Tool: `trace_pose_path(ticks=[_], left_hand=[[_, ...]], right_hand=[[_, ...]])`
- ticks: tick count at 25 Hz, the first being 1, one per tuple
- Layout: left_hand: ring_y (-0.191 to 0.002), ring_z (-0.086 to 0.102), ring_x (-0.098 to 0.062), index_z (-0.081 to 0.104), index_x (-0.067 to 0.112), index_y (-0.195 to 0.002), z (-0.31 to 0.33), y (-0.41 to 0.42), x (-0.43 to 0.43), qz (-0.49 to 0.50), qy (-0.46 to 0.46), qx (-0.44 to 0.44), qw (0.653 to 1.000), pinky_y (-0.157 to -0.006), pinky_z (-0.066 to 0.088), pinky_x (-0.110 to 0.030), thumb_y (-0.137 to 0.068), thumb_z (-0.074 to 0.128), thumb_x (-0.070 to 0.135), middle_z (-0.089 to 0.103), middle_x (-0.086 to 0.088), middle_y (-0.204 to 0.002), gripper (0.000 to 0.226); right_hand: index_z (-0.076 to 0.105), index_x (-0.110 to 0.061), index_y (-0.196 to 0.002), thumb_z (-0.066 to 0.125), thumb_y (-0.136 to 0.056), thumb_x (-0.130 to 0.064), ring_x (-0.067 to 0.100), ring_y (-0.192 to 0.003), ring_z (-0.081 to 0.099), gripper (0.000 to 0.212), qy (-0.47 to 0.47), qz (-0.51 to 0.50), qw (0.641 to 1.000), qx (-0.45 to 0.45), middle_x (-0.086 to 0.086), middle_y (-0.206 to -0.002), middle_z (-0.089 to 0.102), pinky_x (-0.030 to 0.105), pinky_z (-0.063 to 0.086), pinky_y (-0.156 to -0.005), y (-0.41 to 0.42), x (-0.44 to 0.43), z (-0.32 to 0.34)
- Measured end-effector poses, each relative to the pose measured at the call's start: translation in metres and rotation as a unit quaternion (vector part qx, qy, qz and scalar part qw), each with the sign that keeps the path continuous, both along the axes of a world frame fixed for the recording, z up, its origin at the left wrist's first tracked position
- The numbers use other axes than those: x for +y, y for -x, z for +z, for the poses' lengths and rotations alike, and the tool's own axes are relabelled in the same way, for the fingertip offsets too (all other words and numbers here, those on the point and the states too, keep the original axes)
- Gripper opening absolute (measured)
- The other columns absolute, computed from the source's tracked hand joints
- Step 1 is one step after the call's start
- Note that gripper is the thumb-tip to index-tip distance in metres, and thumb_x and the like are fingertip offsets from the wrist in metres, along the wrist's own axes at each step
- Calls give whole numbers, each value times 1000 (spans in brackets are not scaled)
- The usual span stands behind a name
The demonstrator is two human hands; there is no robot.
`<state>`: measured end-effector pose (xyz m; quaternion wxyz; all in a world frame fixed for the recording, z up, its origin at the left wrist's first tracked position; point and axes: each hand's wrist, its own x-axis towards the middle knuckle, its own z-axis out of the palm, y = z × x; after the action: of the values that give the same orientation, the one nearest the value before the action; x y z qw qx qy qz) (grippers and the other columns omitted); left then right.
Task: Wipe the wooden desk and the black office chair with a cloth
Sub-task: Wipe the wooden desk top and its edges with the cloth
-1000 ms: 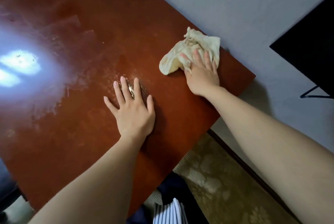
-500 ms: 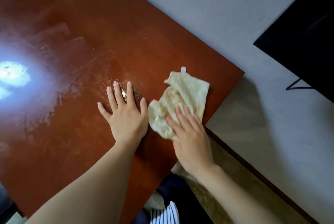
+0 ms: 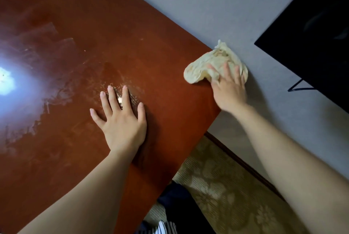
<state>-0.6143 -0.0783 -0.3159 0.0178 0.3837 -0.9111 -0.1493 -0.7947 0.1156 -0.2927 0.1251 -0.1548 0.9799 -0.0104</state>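
The reddish-brown wooden desk (image 3: 94,35) fills the left and middle of the view, glossy, with streaks and a bright light reflection at the left. My left hand (image 3: 120,118) lies flat on it, fingers spread, holding nothing. My right hand (image 3: 227,86) presses a crumpled cream cloth (image 3: 209,65) onto the desk's far right corner, where the desk meets the wall. Part of the cloth hangs past the corner against the wall. The black office chair is not in view.
A grey wall (image 3: 207,6) runs along the desk's far edge. A black flat screen (image 3: 317,35) with a thin stand hangs at the upper right. Below the desk's right edge lies patterned beige flooring (image 3: 217,186) with a dark skirting strip.
My right hand has swept the cloth from beside my left hand, near the front edge, out to the desk's far right corner by the wall. My left hand stays planted.
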Motion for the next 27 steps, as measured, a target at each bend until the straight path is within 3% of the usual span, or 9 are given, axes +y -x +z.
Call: trace_pose_path(ticks=[5, 12, 15, 18, 21, 27], left_hand=[[-147, -11, -20, 11, 28, -152, -1, 0, 0, -1, 7, 7, 1000, -114, -9, -54, -97, 22, 51, -2, -3, -161, 61], [-147, -9, -22, 9, 25, -153, -4, -2, -1, -11, 20, 24, 999, -114, -8, -54, -97, 17, 51, -1, -5, -161, 62], [-148, -2, -24, 11, 18, -153, -6, -4, -1, -17, 29, 38, 999, -114, -3, -55, -94, 15, 49, 6, -8, -160, 66], [-148, 0, -27, 16, 17, -152, -1, -8, -5, -36, 20, 56, 998, -113, -4, -57, -93, 15, 47, 9, -10, -160, 66], [-147, 8, -31, 28, 15, -149, 3, -27, -18, -85, 100, 41, 991, -110, -6, -61, -95, 24, 43, 20, -11, -158, 61], [-146, 8, -32, 30, 11, -148, -5, -74, -65, -49, 174, -21, 983, -110, -7, -60, -94, 25, 48, 22, -14, -156, 65]], right_hand=[[-1, -47, -148, 15, -102, -42, 36, -144, -16, 49, 2, -14, 1000, -17, 3, -161, -7, 49, -7, -118, -1, -18, -2], [-7, -51, -143, 20, -91, -39, 35, -140, -28, 60, 11, 256, 965, -53, 0, -158, -17, 51, -14, -115, -141, -9, 0], [-19, -59, -136, 15, -87, -41, 34, -139, -32, 63, 10, 293, 954, -59, -3, -157, -19, 52, -15, -112, -155, -11, -3], [-17, -62, -136, 13, -94, -47, 33, -140, -30, 54, 14, 284, 958, -41, -9, -158, -18, 51, -16, -114, -120, -40, -4], [-2, -58, -142, 13, -99, -51, 30, -143, -23, 46, 33, 250, 967, -36, -12, -159, -14, 47, -14, -116, -58, -100, -4], [1, -31, -152, 18, -103, -39, 28, -145, -17, 52, 62, 110, 989, -75, -3, -161, -6, 46, -10, -118, 18, -225, 4]])
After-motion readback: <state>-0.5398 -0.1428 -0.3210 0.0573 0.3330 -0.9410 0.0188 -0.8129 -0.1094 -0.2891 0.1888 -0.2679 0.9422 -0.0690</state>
